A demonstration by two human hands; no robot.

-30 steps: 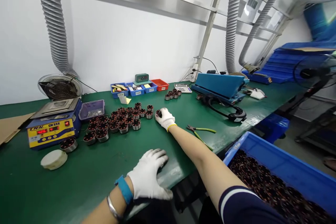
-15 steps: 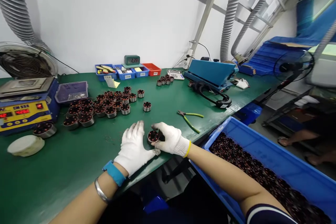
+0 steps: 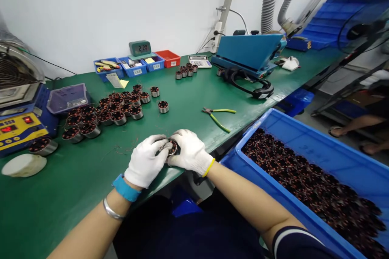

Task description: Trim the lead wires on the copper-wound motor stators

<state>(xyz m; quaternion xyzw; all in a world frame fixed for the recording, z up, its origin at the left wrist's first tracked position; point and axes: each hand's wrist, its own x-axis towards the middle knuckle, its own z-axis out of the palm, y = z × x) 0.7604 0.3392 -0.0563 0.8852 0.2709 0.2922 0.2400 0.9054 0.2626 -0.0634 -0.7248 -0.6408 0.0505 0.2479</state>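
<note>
Near the front edge of the green bench, a motor stator [image 3: 173, 147] with dark copper windings in a silver ring sits between my white-gloved hands. My right hand [image 3: 190, 150] is closed round its right side. My left hand [image 3: 148, 160] has its fingers drawn together at its left side; the fingertips overlap the rim, and whether they pinch a wire cannot be made out. Loose thin wires [image 3: 121, 149] lie left of my hands. Beyond them stands a single stator [image 3: 163, 107], with a cluster of several stators [image 3: 114, 107] to its left.
Green-handled cutters [image 3: 219, 118] lie right of my hands. A blue crate [image 3: 304, 194] full of stators stands at the bench's right edge. Further back are small blue bins [image 3: 133, 68], a clock [image 3: 139, 48], a calculator [image 3: 199, 61] and a soldering unit [image 3: 24, 129]. Another person's legs show far right.
My left hand has gone from spread flat on the bench to fingers closed at the stator. My right hand still holds the stator. The camera view has shifted downward and to the right.
</note>
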